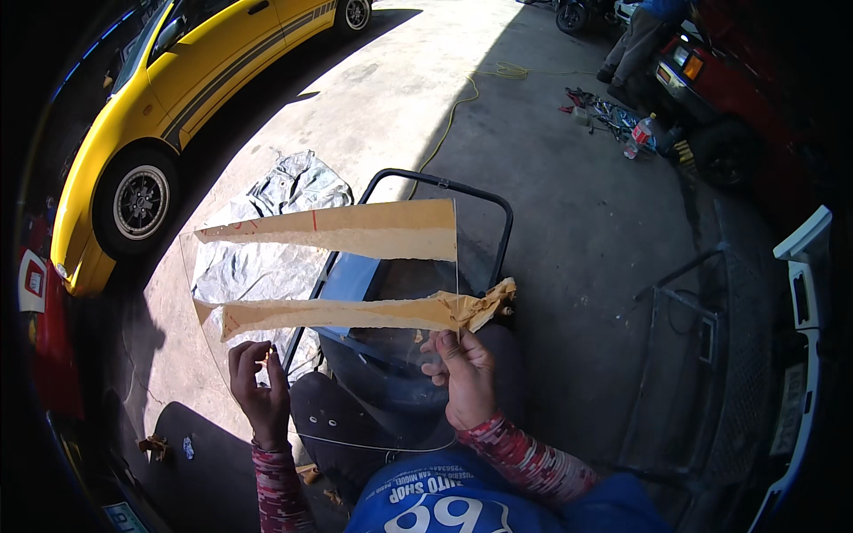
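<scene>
A clear plastic sheet (355, 275) rests across my lap, its edges showing as thin lines. Two torn strips of brown backing paper cling to it: an upper strip (355, 227) and a lower strip (342, 314). At its right end the lower strip is loose and crumpled into a wad (480, 306). My right hand (469, 373) pinches the sheet's right edge just below that wad, thumb on top. By the sheet's left side, below the lower strip, my left hand (258, 389) has its fingertips closed around a tiny pale scrap too small to name.
A black-framed chair (506, 222) stands before me, beside a crumpled silver cover (298, 182) on the concrete. Further out are a yellow car (213, 71), a yellow cord (453, 115), a heap of tools (604, 114), a plastic bottle (640, 138), a standing person (641, 44) and a white bumper (807, 329).
</scene>
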{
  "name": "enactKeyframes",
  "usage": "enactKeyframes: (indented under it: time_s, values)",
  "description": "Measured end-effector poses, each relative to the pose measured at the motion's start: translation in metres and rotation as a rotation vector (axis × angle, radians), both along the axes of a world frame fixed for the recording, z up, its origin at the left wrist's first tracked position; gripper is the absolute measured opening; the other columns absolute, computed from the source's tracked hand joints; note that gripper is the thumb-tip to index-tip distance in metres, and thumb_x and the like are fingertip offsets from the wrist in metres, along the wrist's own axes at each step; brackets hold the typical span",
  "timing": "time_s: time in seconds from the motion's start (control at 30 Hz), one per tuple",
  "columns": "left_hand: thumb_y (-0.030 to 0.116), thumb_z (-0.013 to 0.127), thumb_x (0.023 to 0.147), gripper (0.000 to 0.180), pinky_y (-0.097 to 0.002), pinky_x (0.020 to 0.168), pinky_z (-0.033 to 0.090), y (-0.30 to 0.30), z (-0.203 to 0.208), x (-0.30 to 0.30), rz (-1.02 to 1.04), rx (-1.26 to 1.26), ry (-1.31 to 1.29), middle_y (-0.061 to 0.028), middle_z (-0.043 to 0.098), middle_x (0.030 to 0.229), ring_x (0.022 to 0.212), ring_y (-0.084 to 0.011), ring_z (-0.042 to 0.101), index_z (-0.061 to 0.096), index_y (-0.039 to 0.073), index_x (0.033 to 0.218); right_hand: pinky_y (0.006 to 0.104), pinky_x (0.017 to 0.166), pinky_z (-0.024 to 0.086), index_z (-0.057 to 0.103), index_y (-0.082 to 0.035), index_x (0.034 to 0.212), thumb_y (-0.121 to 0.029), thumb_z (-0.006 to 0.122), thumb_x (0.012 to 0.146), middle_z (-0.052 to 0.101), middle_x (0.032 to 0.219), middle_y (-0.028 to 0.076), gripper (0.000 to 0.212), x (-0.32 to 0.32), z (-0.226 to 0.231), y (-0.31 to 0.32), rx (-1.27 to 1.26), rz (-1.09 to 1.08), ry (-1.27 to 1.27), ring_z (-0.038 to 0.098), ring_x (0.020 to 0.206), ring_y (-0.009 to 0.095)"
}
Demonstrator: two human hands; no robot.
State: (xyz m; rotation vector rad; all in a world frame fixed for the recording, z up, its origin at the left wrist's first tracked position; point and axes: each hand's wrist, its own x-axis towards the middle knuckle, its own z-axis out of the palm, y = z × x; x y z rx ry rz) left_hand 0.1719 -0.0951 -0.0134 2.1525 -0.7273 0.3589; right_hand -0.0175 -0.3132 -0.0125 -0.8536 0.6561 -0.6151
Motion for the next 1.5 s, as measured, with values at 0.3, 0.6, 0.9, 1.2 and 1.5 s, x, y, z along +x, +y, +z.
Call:
enactKeyframes:
  time_s: [0.3,0.6,0.9,1.2,1.5]
  values:
    - [0.0,0.077,0.088,0.015,-0.0302,0.069,0.054,-0.097,0.067,-0.084,-0.54,-0.041,0.297,-0.0108,0.071,0.094,0.075,-0.0196,0.07,0.074,-0.001,0.103,0.0242,0.071,0.05,0.07,-0.001,0.118,-0.015,0.071,0.106,0.071,0.096,-0.001,0.019,-0.005,0.002,0.01,-0.33,0.242,-0.044,0.062,0.082,0.005]
    - [0.005,0.08,0.088,0.016,-0.0347,0.068,0.057,-0.099,0.101,-0.067,-0.581,0.046,0.291,-0.0124,0.069,0.089,0.077,-0.0258,0.073,0.071,0.0,0.099,0.0352,0.101,0.055,0.058,0.002,0.141,-0.005,0.069,0.099,0.073,0.126,0.014,0.044,0.016,0.022,-0.011,-0.769,0.514,-0.064,0.07,0.117,0.019]
    - [0.003,0.081,0.085,0.016,-0.0304,0.067,0.057,-0.096,0.091,-0.06,-0.682,0.081,0.215,-0.0102,0.067,0.087,0.074,-0.0189,0.073,0.07,-0.003,0.096,0.038,0.09,0.06,0.058,0.003,0.141,-0.008,0.075,0.092,0.076,0.116,0.022,0.053,0.016,0.012,0.0,-0.73,0.399,-0.192,0.078,0.11,0.032]
    - [0.005,0.081,0.085,0.013,-0.0312,0.062,0.055,-0.097,0.107,-0.058,-0.727,0.187,0.198,-0.0096,0.069,0.08,0.068,-0.0196,0.072,0.073,-0.003,0.092,0.0418,0.092,0.06,0.047,0.001,0.156,-0.01,0.079,0.093,0.074,0.12,0.025,0.072,0.018,0.01,0.0,-0.859,0.415,-0.223,0.077,0.111,0.038]
    - [0.003,0.078,0.085,0.011,-0.03,0.06,0.054,-0.096,0.112,-0.054,-0.753,0.257,0.203,-0.0097,0.068,0.081,0.066,-0.0159,0.069,0.073,-0.004,0.092,0.0435,0.084,0.06,0.053,0.003,0.144,-0.009,0.073,0.095,0.075,0.109,0.022,0.054,0.012,0.018,0.0,-0.876,0.455,-0.232,0.077,0.103,0.04]
